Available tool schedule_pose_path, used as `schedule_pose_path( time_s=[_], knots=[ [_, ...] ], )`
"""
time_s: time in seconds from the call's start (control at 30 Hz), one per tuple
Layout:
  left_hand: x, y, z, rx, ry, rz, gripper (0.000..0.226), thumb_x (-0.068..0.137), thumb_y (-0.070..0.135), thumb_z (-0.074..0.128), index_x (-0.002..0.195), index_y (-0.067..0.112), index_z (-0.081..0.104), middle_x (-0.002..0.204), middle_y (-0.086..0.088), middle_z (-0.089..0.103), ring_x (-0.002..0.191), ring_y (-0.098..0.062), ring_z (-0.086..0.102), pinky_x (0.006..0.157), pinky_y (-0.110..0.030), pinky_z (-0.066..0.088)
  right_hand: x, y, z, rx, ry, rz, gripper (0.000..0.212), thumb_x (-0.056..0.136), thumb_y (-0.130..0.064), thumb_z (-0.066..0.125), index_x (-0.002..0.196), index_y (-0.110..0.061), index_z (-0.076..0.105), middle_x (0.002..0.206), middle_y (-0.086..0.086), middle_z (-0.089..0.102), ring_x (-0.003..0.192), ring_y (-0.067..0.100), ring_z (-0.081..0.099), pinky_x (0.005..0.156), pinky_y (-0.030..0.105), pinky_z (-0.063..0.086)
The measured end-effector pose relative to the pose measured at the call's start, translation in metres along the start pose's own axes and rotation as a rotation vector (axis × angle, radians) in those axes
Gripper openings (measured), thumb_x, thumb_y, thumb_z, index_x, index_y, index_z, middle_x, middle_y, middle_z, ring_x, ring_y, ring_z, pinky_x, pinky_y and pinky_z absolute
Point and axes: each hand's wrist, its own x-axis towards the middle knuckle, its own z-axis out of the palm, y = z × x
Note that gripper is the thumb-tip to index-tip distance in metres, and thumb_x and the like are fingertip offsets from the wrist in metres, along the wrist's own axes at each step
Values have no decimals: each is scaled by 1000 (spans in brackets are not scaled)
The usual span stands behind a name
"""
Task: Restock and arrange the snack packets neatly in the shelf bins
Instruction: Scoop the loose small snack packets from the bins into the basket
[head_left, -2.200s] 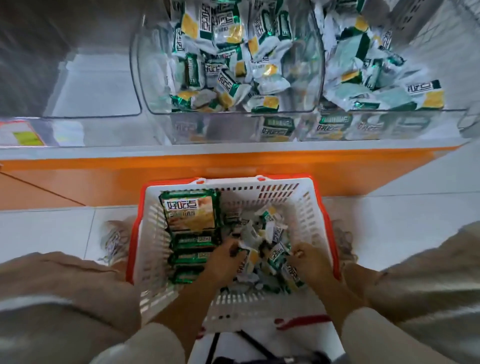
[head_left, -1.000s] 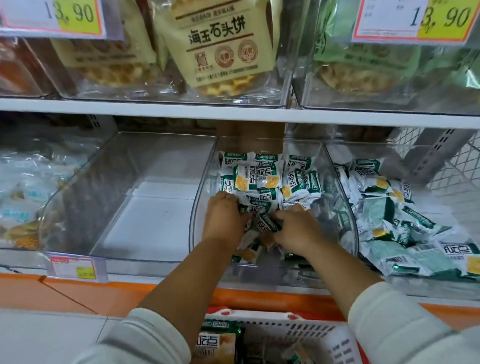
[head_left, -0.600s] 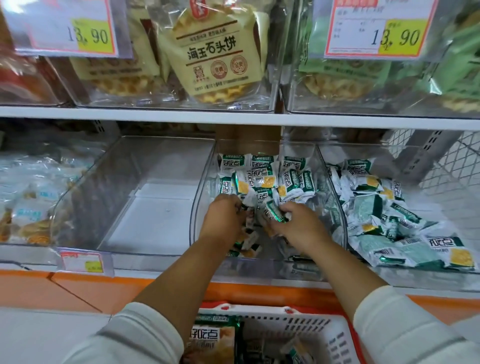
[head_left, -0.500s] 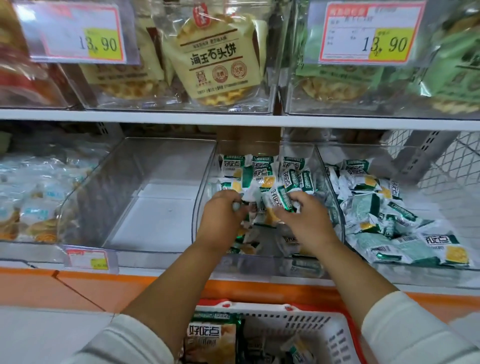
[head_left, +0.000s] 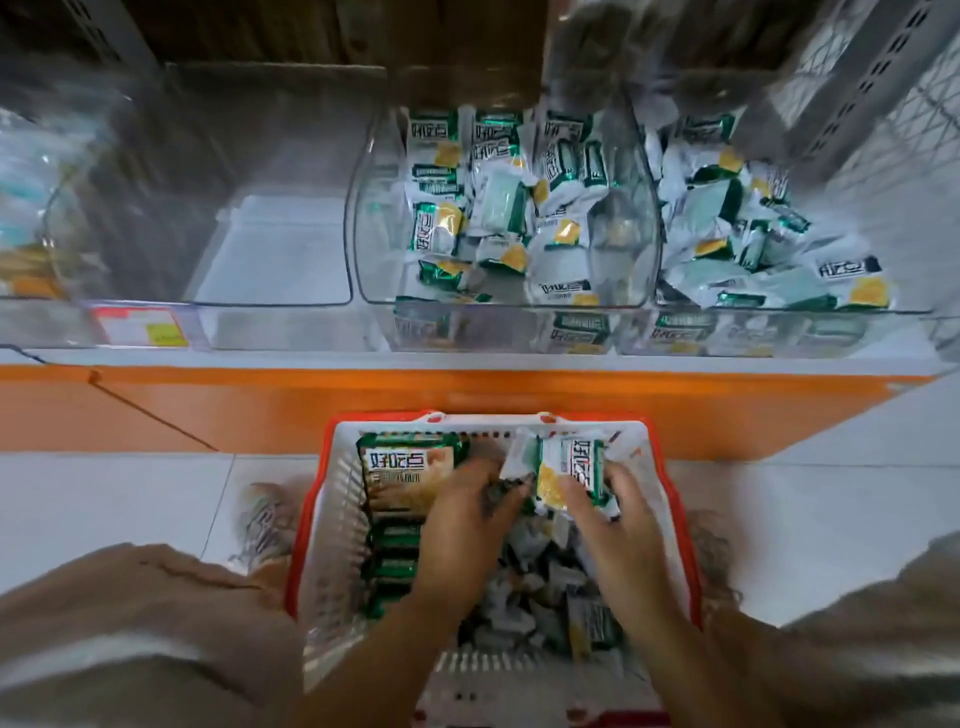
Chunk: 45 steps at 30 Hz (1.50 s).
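A white basket with a red rim (head_left: 311, 525) stands on the floor below me, holding several small green-and-white snack packets (head_left: 535, 577) and a stack of larger green packs (head_left: 400, 467) along its left side. Both my hands are inside the basket. My left hand (head_left: 462, 525) curls round a few small packets. My right hand (head_left: 618, 525) grips a bunch of small packets (head_left: 566, 467) lifted above the pile. On the shelf above, the middle clear bin (head_left: 374, 208) is partly filled with the same packets, and the right bin (head_left: 779, 306) holds more.
An empty clear bin (head_left: 270, 249) sits left of the middle one, with a price tag (head_left: 137, 325) at its front. An orange shelf base (head_left: 467, 400) runs below the bins. My knees flank the basket on white floor tiles (head_left: 130, 499).
My hands have left the middle bin and dropped into the basket, and my view has tilted down from the shelf. Both hands now hold fresh packets from the basket.
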Motion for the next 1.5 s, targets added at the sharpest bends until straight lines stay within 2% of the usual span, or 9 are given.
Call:
schedule_pose_path(
  time_s=[0.1,0.17,0.37,0.43,0.6,0.73,0.87,1.27,1.5],
  knots=[
    [-3,-54,33,103,-234,-248,21,96,40,60,99,19,63,83,4,55,75,-14,52,62,-25,43,7,67,1,-190,-113,300,46,84,-59,59,120,-30,57,119,-4,65,102,16,63,90,37,51],
    [0,-78,47,121,-284,-346,27,97,37,60,104,11,65,91,-8,62,76,-18,54,68,-25,46,15,86,1,-251,-128,392,55,91,-51,57,136,-20,50,121,-4,57,116,24,57,91,26,39],
    [24,-104,58,-71,-417,-506,38,102,22,53,140,24,50,136,-7,54,97,-19,61,72,-18,50,38,125,9,-136,-121,427,56,80,-61,66,124,-32,47,120,-3,57,116,23,56,95,37,46],
    [27,-103,53,-25,-438,-492,50,102,19,54,149,26,39,153,-2,40,125,-25,52,95,-33,51,40,136,12,-217,-58,375,50,89,-48,61,131,-23,50,126,4,57,119,25,54,95,38,45],
    [33,-47,21,75,-86,-192,33,100,17,55,130,28,59,133,6,58,119,-12,56,94,-22,47,44,92,13,-368,164,71,25,97,-26,53,118,-16,61,104,-9,59,95,11,59,77,22,43],
    [43,39,-30,-6,218,281,30,95,10,60,110,36,63,103,15,61,87,-1,61,68,-9,46,41,-6,23,-171,206,-266,24,96,-49,44,112,-38,58,105,-23,59,102,-1,58,79,9,44],
    [86,103,-89,-13,403,585,25,92,12,55,111,27,63,105,16,59,96,2,58,79,-6,46,50,-117,13,-24,192,-526,22,96,-46,44,109,-38,61,105,-25,60,98,-7,58,76,5,43],
    [264,92,-93,397,141,23,86,87,52,65,155,26,20,152,-12,36,139,-34,33,113,-43,31,239,-193,33,-763,308,-303,67,96,-48,46,151,-18,22,150,22,33,135,39,30,109,48,33],
    [271,77,-88,456,154,5,54,85,51,68,134,28,57,162,-15,16,149,-34,11,117,-44,26,241,-181,43,-812,384,-427,50,93,-39,57,139,-23,44,136,8,43,119,32,40,102,40,35]
  ],
)
